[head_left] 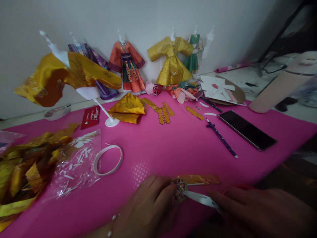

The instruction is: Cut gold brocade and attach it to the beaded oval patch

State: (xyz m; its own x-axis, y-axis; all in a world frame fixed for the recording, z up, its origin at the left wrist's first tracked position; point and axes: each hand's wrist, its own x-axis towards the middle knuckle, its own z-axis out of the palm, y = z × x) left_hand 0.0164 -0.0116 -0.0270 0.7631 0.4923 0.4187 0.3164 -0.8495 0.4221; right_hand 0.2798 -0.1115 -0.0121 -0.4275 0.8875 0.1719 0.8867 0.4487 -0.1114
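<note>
Seemingly light and flimsy, a small beaded fabric piece (179,190) was pinned at lower centre by the left hand (146,206) while a white strip (201,199) was pinched by the right hand (260,211).

Bare pink cloth (173,148) mid-table — tape ring (108,160) left, pen (221,138) right.

Both hands are bare, with no gloves and no rings to see. The left hand (146,206) has a thin bracelet (112,224) with small pale beads at the wrist. The right hand (260,211) is blurry, and no sleeve shows near it.
</note>
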